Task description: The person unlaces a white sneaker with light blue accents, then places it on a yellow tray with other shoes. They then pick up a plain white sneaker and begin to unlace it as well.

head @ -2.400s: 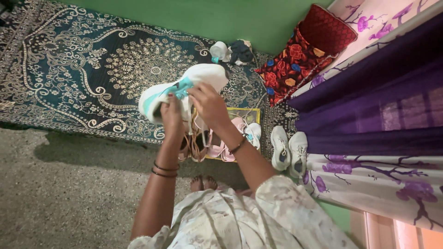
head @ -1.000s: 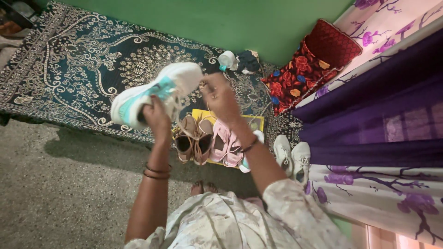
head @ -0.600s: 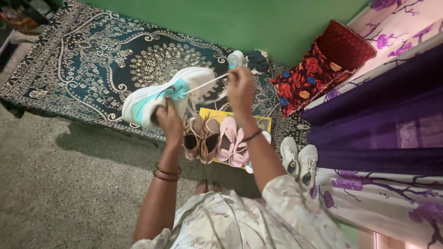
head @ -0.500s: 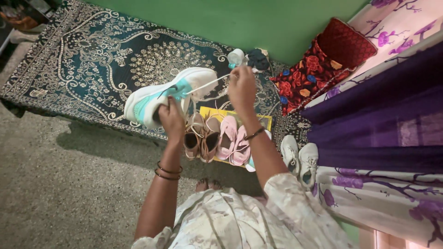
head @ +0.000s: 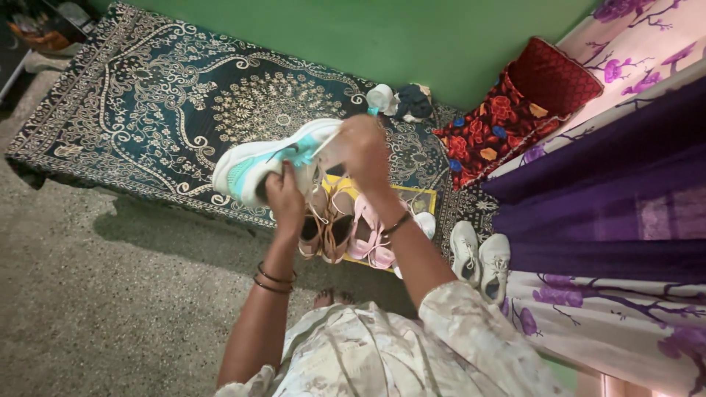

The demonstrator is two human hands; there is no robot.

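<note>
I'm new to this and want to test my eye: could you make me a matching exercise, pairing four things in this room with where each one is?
Things:
1. white and teal sneaker
2. pair of white shoes
3. pink sandals
4. red floral cushion

Places:
A. on the floor beside the purple curtain
B. held up in both hands
C. leaning in the corner by the green wall
D. on the yellow sheet below the hands

Pairs: 1-B, 2-A, 3-D, 4-C
</note>
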